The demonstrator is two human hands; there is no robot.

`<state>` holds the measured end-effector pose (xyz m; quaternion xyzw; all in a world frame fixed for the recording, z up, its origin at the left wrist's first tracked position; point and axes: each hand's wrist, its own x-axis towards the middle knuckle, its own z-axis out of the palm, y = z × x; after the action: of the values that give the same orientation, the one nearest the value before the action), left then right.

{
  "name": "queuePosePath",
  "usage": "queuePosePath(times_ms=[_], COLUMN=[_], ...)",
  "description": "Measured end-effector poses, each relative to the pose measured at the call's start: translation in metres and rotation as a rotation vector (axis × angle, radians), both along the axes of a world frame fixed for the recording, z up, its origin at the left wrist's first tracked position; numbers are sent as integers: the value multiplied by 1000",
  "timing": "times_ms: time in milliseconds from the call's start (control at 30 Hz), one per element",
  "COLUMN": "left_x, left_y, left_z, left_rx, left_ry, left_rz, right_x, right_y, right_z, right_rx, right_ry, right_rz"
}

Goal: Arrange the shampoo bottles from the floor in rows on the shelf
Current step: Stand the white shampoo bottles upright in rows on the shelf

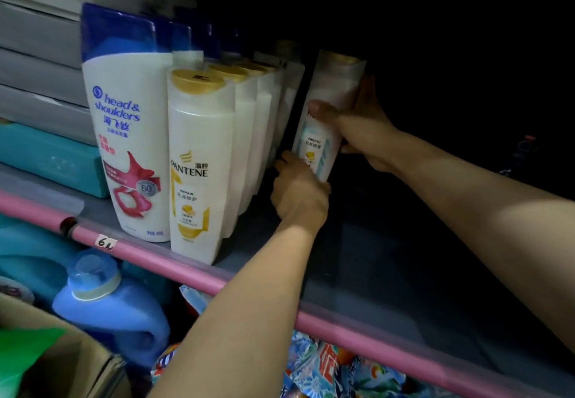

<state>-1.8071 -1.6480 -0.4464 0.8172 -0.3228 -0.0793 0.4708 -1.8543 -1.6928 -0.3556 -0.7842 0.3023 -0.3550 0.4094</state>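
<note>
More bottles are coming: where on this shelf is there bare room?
Free: the grey shelf board right of the held white Pantene bottle, behind the pink rail. Crowded: left, by the yellow-capped Pantene row.

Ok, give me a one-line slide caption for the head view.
Both hands, right hand and left hand, set a Pantene bottle beside the Pantene row.

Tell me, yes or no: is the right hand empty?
No, the right hand grips a white shampoo bottle above the shelf, with the left hand at its base.

Blue detergent jug (pixel 109 307), cardboard box (pixel 62 363)
</note>
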Motion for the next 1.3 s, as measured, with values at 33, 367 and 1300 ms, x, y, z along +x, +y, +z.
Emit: queuePosePath(times_ms=[33,367,1300], left_x=[0,2,-94], left_y=[-3,-23,265], left_z=[-1,-11,-28], left_rx=[13,85,-153], left_ry=[4,-64,-60], left_rz=[-1,65,-418], right_x=[-1,0,-145], right_y=[-2,-16,228], right_z=[0,6,-93], right_rx=[-5,37,102], right_ry=[3,72,65], right_rz=[-12,-48,-77])
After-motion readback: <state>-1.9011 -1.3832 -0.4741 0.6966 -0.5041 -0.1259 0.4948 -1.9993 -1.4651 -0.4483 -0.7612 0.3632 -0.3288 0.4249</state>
